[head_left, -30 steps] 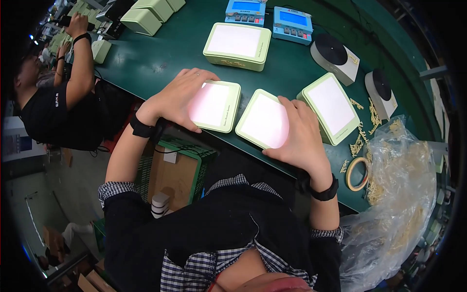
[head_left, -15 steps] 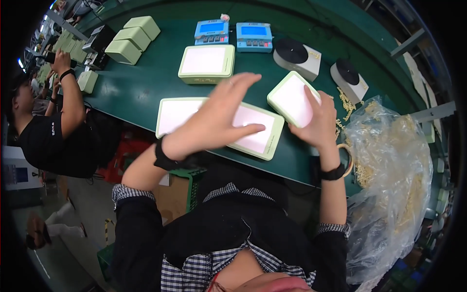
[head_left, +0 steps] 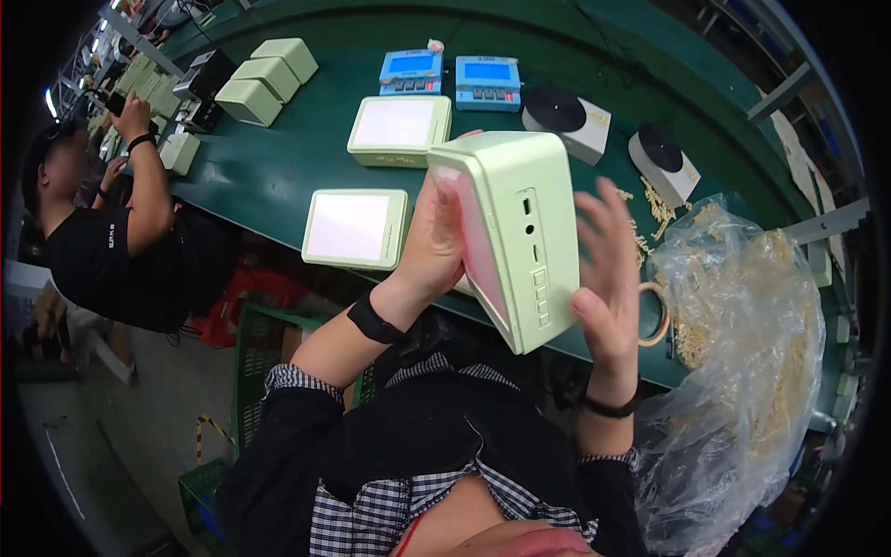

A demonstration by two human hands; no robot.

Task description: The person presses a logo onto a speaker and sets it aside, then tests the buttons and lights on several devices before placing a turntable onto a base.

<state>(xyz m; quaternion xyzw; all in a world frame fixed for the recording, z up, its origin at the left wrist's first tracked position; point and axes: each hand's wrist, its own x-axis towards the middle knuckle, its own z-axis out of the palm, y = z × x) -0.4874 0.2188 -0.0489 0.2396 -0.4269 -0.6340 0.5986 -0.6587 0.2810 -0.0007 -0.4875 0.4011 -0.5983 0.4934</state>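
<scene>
A pale green box-shaped device [head_left: 520,232] is raised in front of me, its side with ports and buttons turned toward me. My left hand [head_left: 434,232] grips it at the white front panel, fingers partly hidden behind it. Just right of the device is my right hand [head_left: 611,269], fingers spread and slightly blurred. Its thumb is at the lower right edge of the device; whether it touches I cannot tell. Another pale green device [head_left: 351,227] lies panel up on the table to the left, and a further one [head_left: 399,128] lies beyond it.
Two blue boxes with screens [head_left: 487,82] and two white units with black discs [head_left: 555,110] stand at the back. A plastic bag of small yellowish pieces [head_left: 742,325] bulges on the right, beside a tape roll [head_left: 655,316]. Green boxes [head_left: 269,79] and a co-worker [head_left: 102,223] are at left.
A green device has been lifted off the table and turned upright, in my left hand. My right hand has left the device it was on and is now open beside the raised one.
</scene>
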